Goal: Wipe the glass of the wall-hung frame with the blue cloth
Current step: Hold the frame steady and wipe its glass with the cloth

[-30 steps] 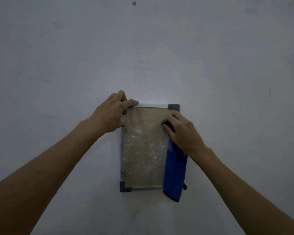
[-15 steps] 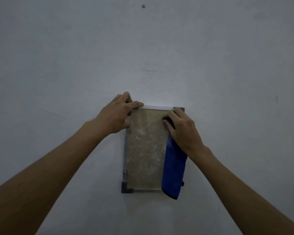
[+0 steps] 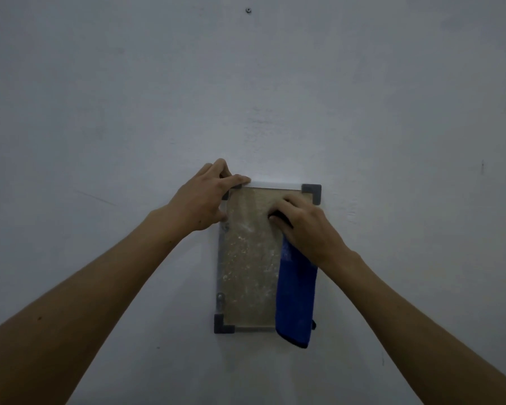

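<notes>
A small upright frame (image 3: 224,327) with dark grey corner pieces hangs on the pale wall. Its glass (image 3: 247,264) looks dusty and speckled. My left hand (image 3: 206,197) grips the frame's top left corner, thumb along the top edge. My right hand (image 3: 307,226) presses the blue cloth (image 3: 297,299) flat against the upper right part of the glass. The cloth hangs down from under the palm, covering the frame's right side and bottom right corner.
The wall (image 3: 100,112) around the frame is plain and bare. A small screw or nail (image 3: 248,10) sits in the wall high above the frame. A few faint marks show on the paint.
My right hand with the cloth has slid a little left and down from the top right corner, uncovering that corner piece. My left hand keeps its grip.
</notes>
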`<state>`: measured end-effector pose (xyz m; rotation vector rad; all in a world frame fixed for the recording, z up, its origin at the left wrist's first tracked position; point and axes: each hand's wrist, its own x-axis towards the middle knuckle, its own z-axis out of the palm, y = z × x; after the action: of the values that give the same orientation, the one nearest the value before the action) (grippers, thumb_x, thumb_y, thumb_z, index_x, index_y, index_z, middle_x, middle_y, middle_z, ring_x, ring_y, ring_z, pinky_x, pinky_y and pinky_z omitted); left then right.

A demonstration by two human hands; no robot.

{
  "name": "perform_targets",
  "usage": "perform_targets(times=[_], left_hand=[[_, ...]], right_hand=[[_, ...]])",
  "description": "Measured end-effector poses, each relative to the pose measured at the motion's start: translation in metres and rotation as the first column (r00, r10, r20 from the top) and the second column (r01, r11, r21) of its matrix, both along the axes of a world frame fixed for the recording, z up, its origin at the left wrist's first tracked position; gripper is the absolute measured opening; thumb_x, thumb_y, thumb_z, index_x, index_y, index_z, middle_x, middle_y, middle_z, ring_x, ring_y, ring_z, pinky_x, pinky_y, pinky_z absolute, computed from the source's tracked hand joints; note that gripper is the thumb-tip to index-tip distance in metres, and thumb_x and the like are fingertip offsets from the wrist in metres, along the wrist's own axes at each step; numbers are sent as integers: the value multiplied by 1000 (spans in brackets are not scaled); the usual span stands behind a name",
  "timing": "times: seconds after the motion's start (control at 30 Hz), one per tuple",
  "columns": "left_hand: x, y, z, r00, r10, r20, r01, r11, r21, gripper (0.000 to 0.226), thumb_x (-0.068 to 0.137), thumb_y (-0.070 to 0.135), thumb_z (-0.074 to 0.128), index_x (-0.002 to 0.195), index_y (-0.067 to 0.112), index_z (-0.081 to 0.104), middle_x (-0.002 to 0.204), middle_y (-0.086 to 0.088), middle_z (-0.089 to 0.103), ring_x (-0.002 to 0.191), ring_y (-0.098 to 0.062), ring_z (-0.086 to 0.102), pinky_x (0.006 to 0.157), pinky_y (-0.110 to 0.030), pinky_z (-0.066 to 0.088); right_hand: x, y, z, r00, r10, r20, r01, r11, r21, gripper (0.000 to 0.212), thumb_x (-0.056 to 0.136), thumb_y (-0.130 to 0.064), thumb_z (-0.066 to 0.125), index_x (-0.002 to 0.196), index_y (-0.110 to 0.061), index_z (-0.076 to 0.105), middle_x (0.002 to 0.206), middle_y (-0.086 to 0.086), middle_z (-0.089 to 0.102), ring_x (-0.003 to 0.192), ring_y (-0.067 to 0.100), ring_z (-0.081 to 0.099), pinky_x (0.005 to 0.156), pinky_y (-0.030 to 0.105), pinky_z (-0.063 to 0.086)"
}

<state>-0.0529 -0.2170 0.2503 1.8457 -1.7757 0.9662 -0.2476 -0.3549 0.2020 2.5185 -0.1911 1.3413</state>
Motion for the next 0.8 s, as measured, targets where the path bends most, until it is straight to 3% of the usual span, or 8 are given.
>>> perform_targets(times=[0.1, 0.27, 0.43, 0.57, 0.6, 0.73, 0.8], left_hand=[[1, 0, -1, 1000, -6, 3, 6, 1000, 0, 82, 75, 29, 84, 147, 28, 44, 120, -1, 42, 110, -17, 41, 93, -37, 52], [4, -2, -1, 1000, -19, 10, 19, 1000, -13, 83, 74, 29, 85, 146, 30, 44, 119, 0, 42, 105, -11, 35, 93, -35, 50], [4, -1, -2, 1000, -24, 4, 24, 1000, -11, 84, 73, 30, 85, 147, 30, 44, 118, 0, 42, 104, -10, 35, 92, -34, 51], [5, -1, -1, 999, -40, 7, 41, 999, -12, 85, 72, 26, 86, 146, 30, 45, 118, 1, 42, 107, -13, 39, 92, -33, 50], [6, -2, -1, 999, -43, 10, 43, 999, -12, 86, 72, 26, 86, 146, 30, 45, 118, 1, 42, 106, -12, 38, 92, -32, 49], [8, -3, -6, 997, -73, 17, 73, 997, -37, 85, 72, 27, 86, 146, 28, 45, 119, 0, 43, 102, -7, 33, 90, -25, 44], [10, -3, -8, 996, -87, 25, 88, 995, -44, 86, 73, 26, 86, 147, 27, 44, 120, 0, 43, 102, -7, 33, 89, -21, 39]], right_hand=[[5, 3, 6, 983, -8, 184, -5, 998, 68, 9, 96, -14, 63, 101, -7, 66, 105, 6, 61, 91, 16, 58, 83, 29, 53], [11, 12, -7, 996, 15, -84, -18, 999, -27, 10, 97, -14, 61, 102, -6, 65, 107, 9, 62, 92, 21, 60, 83, 36, 54], [14, 11, 4, 988, -4, 155, -2, 999, 38, 11, 97, -14, 62, 103, -4, 66, 105, 9, 62, 89, 19, 59, 81, 34, 54], [18, 16, -9, 995, 10, -96, -12, 1000, -27, 15, 100, -17, 57, 107, -7, 65, 110, 9, 62, 92, 19, 60, 82, 34, 54], [19, 14, -6, 996, 2, -91, -4, 1000, -25, 15, 100, -18, 57, 108, -7, 65, 110, 9, 62, 93, 19, 61, 82, 33, 54], [25, 16, 3, 984, -4, 175, -6, 998, 57, 13, 97, -15, 62, 104, -5, 66, 105, 9, 63, 88, 18, 61, 80, 27, 53], [30, 22, -5, 994, -7, 112, 4, 1000, 31, 14, 97, -15, 62, 106, -5, 66, 107, 10, 65, 90, 19, 62, 82, 29, 54]])
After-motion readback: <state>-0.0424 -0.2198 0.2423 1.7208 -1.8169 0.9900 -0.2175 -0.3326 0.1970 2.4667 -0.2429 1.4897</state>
